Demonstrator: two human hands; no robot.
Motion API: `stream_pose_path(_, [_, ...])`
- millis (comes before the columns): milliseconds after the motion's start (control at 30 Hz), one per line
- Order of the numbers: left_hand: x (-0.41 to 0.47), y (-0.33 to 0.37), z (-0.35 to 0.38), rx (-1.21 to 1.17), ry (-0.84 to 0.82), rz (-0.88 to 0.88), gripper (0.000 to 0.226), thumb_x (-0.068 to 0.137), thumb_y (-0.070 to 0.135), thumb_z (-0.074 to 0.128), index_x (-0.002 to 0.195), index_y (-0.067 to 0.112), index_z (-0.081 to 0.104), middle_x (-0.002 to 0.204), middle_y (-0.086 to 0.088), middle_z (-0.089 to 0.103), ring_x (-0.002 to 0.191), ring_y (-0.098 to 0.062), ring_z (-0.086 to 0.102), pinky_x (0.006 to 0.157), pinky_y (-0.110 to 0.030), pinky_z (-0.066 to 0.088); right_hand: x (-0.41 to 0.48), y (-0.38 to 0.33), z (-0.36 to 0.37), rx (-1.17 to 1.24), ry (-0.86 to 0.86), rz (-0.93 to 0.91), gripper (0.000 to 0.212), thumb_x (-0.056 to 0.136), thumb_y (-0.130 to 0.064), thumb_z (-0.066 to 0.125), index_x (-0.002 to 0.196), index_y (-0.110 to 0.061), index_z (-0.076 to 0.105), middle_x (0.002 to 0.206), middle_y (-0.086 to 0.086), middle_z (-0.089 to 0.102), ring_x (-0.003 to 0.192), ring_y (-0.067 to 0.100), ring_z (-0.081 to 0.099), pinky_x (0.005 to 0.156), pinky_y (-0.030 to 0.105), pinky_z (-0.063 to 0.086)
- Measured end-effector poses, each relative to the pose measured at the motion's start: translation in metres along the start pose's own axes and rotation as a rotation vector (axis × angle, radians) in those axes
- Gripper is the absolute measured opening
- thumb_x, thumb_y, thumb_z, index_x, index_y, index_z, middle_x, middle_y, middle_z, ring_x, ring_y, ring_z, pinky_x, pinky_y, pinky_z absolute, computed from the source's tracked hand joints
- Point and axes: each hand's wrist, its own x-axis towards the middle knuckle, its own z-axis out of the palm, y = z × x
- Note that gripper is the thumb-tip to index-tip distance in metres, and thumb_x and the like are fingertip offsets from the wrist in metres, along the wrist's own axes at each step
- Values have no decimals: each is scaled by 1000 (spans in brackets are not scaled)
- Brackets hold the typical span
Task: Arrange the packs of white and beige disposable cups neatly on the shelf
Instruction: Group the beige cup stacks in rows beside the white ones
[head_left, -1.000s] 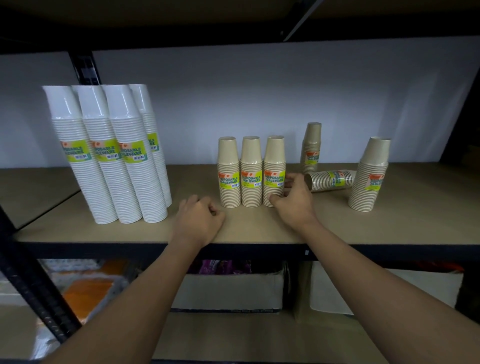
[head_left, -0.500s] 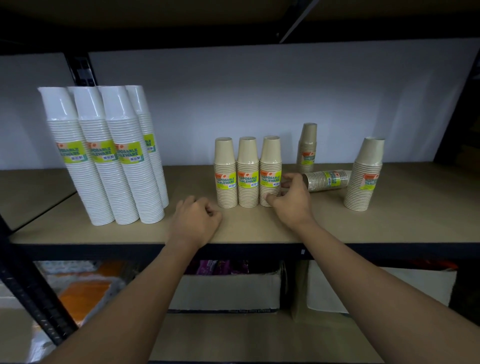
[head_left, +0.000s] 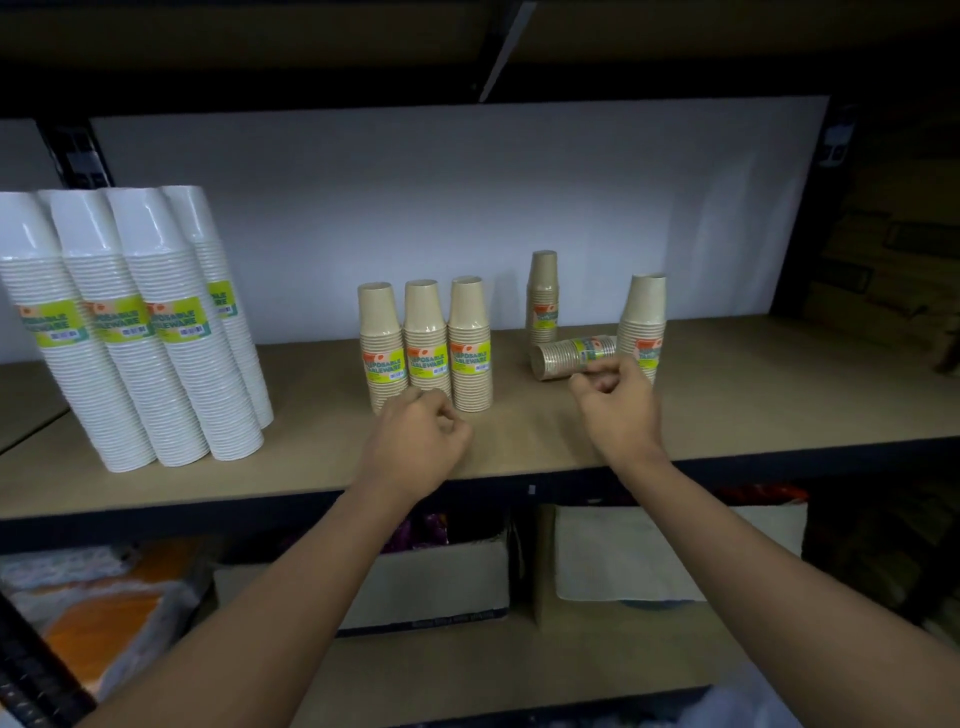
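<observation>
1. At the left of the frame, four tall white packs (head_left: 171, 332) stand upright on the shelf (head_left: 727, 405), touching one another.
2. At centre, three beige packs (head_left: 425, 345) stand upright in a tight row.
3. Right of centre, one beige pack (head_left: 543, 296) stands near the back wall, another (head_left: 644, 325) stands further right, and a fallen pack (head_left: 574, 357) lies on its side between them.
4. The left hand (head_left: 415, 447) hangs loosely curled, empty, just before the row's base.
5. The right hand (head_left: 618, 410) is at the fallen pack, fingers curled but parted; whether they touch it I cannot tell.
6. Below the shelf, boxes (head_left: 431, 582) sit on a lower level.
</observation>
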Motion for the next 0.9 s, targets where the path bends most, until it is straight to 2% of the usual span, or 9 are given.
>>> stream_pose_path(67, [5,20,14,-28,-24,31,13,79,30,63,83,19,69,92,0,62,94,-21,57,83,-34,48,7,4,-14,-12,66,-1,23,83,-24,69,101,-22,55,78,-5,60,79,17,62,80,34,51])
stream_pose_path(200, [17,51,42,-44,-98,84,14,80,28,65,83,16,72,93,-2,65,91,-20,60,77,-30,47,26,19,-34,-87,133,-9,49,78,-28,74,119,-19,49,115,3,50,105,25,57,93,41,49])
stream_pose_path(267, [23,61,53,-33,-125,96,14,81,27,66,84,15,74,92,-2,65,89,-20,62,75,-27,45,35,27,-39,-137,109,21,61,77,-28,77,127,-16,45,122,7,47,114,28,53,99,42,45])
stream_pose_path(400, [34,72,70,-5,-172,129,17,79,30,66,84,16,75,90,-5,67,88,-22,63,79,-33,51,48,33,-40,-165,7,54,80,77,-27,79,142,-13,35,140,13,39,127,28,45,108,40,39])
stream_pose_path(500, [36,72,78,0,-175,140,16,78,31,67,82,17,75,88,-4,66,86,-23,63,78,-34,51,56,34,-39,-156,-27,49,80,77,-24,79,143,-11,34,140,11,42,125,26,48,104,36,42])
stream_pose_path(667, [34,66,83,-23,-132,181,15,78,30,68,80,17,76,84,-2,64,81,-21,61,77,-33,51,61,41,-36,-152,-55,24,65,79,-22,77,134,-13,42,127,7,56,113,24,58,92,34,47])
stream_pose_path(800, [31,65,80,-46,-147,175,16,79,30,67,82,16,75,85,-1,63,84,-20,60,78,-32,50,59,40,-37,-148,-67,30,65,77,-25,79,131,-17,43,125,4,58,109,22,61,93,37,50])
stream_pose_path(900, [26,59,72,-44,-129,176,15,81,29,67,83,15,74,85,2,60,82,-15,58,72,-25,43,47,34,-36,-119,-66,20,64,76,-26,79,129,-18,44,121,2,59,106,21,62,92,39,51])
